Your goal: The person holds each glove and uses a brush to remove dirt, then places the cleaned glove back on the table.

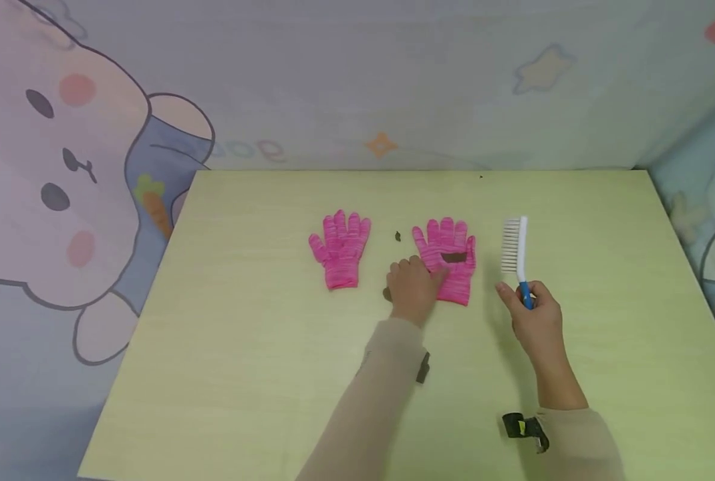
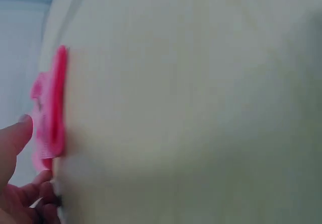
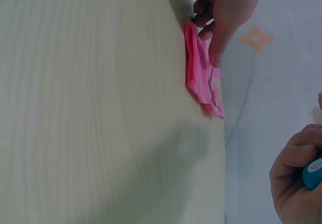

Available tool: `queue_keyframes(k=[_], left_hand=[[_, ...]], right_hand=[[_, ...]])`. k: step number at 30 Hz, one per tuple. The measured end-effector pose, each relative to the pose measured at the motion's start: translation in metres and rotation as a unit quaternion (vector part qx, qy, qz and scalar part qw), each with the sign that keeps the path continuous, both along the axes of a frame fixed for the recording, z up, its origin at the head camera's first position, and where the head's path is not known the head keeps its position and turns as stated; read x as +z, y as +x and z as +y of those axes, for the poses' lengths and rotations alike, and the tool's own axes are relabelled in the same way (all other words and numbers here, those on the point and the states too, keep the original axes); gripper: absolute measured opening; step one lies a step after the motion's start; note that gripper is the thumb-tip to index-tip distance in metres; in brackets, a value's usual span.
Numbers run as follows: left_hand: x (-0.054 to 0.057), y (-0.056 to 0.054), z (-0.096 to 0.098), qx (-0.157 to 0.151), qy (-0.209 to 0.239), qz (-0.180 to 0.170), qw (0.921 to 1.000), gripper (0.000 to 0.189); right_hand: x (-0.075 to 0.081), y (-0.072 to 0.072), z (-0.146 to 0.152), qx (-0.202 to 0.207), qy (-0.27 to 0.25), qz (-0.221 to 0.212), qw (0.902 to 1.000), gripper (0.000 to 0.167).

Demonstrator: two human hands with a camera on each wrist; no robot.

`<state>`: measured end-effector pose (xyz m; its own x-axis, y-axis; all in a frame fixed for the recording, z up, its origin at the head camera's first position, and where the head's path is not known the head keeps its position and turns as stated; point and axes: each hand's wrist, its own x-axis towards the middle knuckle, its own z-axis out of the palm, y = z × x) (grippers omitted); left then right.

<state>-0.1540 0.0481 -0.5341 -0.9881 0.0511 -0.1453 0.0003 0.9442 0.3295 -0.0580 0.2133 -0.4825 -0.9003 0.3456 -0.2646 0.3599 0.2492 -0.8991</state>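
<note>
From where I stand, the right hand (image 1: pixel 538 324) has its fingers wrapped round the blue handle of a white brush (image 1: pixel 522 247), its head rising beyond the fingertips, bristles turned left. It looks light and stiff, its bristles probably springy, so the handle seems the right place to hold. The left hand (image 1: pixel 414 284) has bent fingers and a thumb set apart from them, the thumb lying over the pink glove (image 1: pixel 456 287) just right of the fingers; whether they pinch anything, I can't tell. That glove bears a dark patch (image 1: pixel 454 257) beyond the thumb. It should be soft, light and apt to slide or bunch, best steadied near the cuff. A dark lump (image 1: pixel 387 294) pokes out left of those fingers, and the second glove (image 1: pixel 342 254) lies flat farther left, apart from them.
</note>
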Motion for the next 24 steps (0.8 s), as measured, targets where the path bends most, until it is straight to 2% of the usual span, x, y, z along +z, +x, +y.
queue_keyframes(k=[3,6,8,12,14,15,16,17,18,21,24], left_hand=[[-0.007,-0.001,0.005,0.016,-0.025,0.005,0.9996,0.059],[-0.006,-0.004,0.007,0.022,-0.039,-0.006,0.9990,0.058],[-0.002,-0.005,0.006,0.027,-0.028,-0.017,0.9991,0.055],[0.007,-0.007,0.001,0.040,0.028,-0.034,0.9982,0.037],[0.010,-0.007,-0.002,0.055,0.093,-0.050,0.9929,0.027],[0.012,-0.007,-0.003,0.064,0.134,-0.061,0.9869,0.023],[0.013,-0.008,-0.005,0.077,0.185,-0.074,0.9769,0.020],[0.014,-0.009,-0.007,0.090,0.240,-0.088,0.9624,0.018],[0.015,-0.010,-0.009,0.106,0.298,-0.103,0.9430,0.017],[0.018,-0.013,-0.017,0.143,0.454,-0.140,0.8682,0.022],[0.023,-0.012,-0.026,0.163,0.563,-0.166,0.7927,0.041]], right_hand=[[0.000,0.002,0.001,-0.011,-0.005,-0.002,0.9999,0.043],[-0.001,0.005,0.004,-0.024,-0.034,0.004,0.9991,0.039],[-0.002,0.006,0.006,-0.030,-0.064,0.012,0.9974,0.037],[-0.005,0.007,0.007,-0.035,-0.092,0.025,0.9948,0.033],[-0.006,0.007,0.006,-0.031,-0.087,0.028,0.9953,0.032],[-0.006,0.007,0.005,-0.029,-0.086,0.029,0.9954,0.032],[-0.007,0.006,0.005,-0.026,-0.087,0.031,0.9953,0.032],[-0.007,0.006,0.004,-0.022,-0.088,0.032,0.9954,0.032],[-0.007,0.006,0.004,-0.018,-0.089,0.034,0.9953,0.032],[-0.006,0.005,0.002,-0.001,-0.093,0.030,0.9952,0.034],[-0.005,0.004,-0.002,0.008,-0.070,0.026,0.9972,0.035]])
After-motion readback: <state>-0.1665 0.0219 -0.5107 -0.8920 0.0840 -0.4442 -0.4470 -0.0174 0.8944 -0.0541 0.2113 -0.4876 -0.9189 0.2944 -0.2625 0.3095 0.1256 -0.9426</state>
